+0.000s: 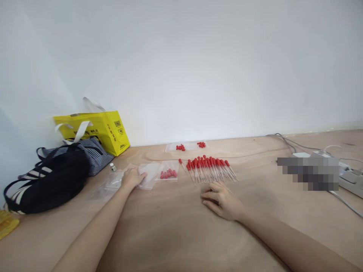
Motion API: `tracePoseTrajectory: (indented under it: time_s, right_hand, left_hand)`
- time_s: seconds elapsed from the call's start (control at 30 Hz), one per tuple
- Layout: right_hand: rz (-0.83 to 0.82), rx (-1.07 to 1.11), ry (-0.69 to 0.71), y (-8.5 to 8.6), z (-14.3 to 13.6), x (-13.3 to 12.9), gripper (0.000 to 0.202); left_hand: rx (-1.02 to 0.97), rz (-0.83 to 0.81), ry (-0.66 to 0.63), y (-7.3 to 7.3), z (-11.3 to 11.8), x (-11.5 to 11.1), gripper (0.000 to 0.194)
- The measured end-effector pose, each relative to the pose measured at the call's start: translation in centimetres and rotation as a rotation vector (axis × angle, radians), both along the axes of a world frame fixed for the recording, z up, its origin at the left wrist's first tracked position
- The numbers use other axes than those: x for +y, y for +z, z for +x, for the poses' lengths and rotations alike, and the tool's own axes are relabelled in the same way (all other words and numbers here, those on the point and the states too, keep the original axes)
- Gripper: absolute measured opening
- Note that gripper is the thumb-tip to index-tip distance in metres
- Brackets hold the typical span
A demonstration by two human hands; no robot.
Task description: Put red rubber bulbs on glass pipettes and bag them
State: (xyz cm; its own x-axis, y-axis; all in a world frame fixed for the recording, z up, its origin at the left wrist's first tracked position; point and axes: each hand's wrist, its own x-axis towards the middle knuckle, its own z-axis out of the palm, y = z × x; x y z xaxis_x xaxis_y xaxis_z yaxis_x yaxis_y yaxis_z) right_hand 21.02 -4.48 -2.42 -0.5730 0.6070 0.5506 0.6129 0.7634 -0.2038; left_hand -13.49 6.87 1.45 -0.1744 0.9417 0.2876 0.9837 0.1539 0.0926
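My left hand point(132, 178) lies over clear plastic bags point(149, 174) on the wooden table, its thumb spread to the right; whether it grips a bag is hidden. Beside it, another clear bag holds several red rubber caps point(169, 173). My right hand point(220, 200) rests on the table with fingers slightly curled and apart, holding nothing visible. Just beyond it lies a row of thin clear droppers with red bulbs point(208, 162). Farther back, near the wall, more red caps point(180, 147) lie on a flat clear bag point(190, 146).
A small bottle point(112, 166) stands beyond my left hand. At the left are a yellow bag point(113, 132), a striped bag point(95, 156) and a black bag point(56, 181). Cables and a white power strip point(351, 182) lie at the right, by a blurred-out object point(314, 170).
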Motion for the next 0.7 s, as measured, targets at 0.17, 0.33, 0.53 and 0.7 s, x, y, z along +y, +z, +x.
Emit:
tracePoseTrajectory:
  time_s: [0.17, 0.33, 0.53, 0.7]
  right_hand:
    - [-0.033, 0.004, 0.003, 0.0, 0.0, 0.0, 0.015]
    - [-0.048, 0.007, 0.009, 0.1, 0.0, 0.0, 0.015]
    - [-0.023, 0.012, 0.016, 0.0, 0.0, 0.0, 0.015]
    - [0.089, 0.129, -0.015, -0.4, 0.1, 0.1, 0.026]
  left_hand:
    - [-0.058, -0.055, 0.102, 0.2, -2.3, 1.6, 0.03]
    - [-0.084, -0.017, 0.1, 0.4, -2.9, 0.5, 0.013]
    - [-0.1, 0.239, 0.041, 2.4, -2.5, -2.1, 0.022]
    - [-0.64, 0.172, -0.346, 3.3, 1.7, -5.4, 0.023]
